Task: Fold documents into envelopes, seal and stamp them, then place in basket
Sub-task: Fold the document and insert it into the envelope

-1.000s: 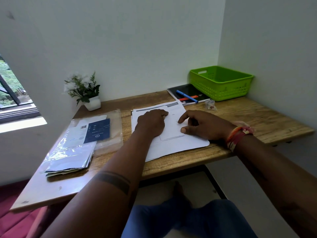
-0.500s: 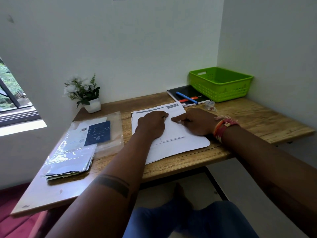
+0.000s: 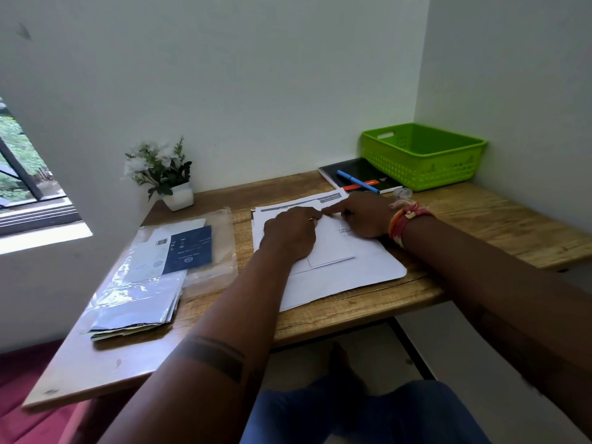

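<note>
While the left hand (image 3: 290,233) has stayed pressed on the folded sheet (image 3: 330,248), the right hand (image 3: 362,214) has slid from the sheet's right side up and left along its far edge, so that its outstretched forefinger now meets the left hand's fingertips. A second ago the right hand lay lower, with finger and thumb spread apart on the paper. The left hand lies knuckles up, fingers bent down onto the paper, holding it flat rather than gripping it. The right hand points with one straight finger pressed to the crease; its other fingers are tucked under, and I cannot tell whether they hold anything.

The folded sheet is white, doubled over, with its near edge showing as a clean line. It lies on top of a stack of white papers (image 3: 358,277) in the middle of the wooden desk (image 3: 480,225). A grey printed band runs across the stack's far edge, its words too blurred to read; a few small dark words beside the right hand are also unreadable.

At the left lies a clear plastic sleeve (image 3: 205,219) with a dark blue booklet (image 3: 189,248) and a barcode label; its print is too small to read. The green basket (image 3: 423,155) sits in the far right corner.
</note>
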`<state>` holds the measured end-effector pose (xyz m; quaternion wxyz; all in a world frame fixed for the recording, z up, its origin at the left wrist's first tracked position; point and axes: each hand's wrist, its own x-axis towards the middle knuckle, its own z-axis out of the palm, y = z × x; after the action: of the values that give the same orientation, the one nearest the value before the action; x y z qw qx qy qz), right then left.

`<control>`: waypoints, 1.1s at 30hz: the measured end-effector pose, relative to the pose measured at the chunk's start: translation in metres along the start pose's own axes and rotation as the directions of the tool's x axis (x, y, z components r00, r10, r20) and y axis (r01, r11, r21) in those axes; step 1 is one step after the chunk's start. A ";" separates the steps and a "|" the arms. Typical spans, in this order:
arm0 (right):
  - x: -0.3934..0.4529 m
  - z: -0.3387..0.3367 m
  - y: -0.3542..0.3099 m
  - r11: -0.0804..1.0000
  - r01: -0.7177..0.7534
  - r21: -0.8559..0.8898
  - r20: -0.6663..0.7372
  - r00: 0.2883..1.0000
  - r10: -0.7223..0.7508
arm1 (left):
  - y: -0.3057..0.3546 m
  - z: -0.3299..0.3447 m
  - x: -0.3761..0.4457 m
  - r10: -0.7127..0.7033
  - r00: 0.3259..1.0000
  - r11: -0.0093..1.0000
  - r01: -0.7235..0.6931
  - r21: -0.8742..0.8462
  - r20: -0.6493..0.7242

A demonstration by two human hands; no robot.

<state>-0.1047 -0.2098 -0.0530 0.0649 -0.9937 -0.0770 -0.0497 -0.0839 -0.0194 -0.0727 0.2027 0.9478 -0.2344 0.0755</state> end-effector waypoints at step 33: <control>0.028 0.015 -0.005 0.989 0.045 0.144 -0.301 0.954 0.000 | -0.003 -0.002 0.001 -0.028 0.999 0.998 0.026 -0.055 -0.026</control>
<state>-0.0773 -0.1985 -0.0639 0.1495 -0.9659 -0.0810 -0.1950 -0.0818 -0.0161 -0.0721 0.2326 0.9439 -0.2209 0.0788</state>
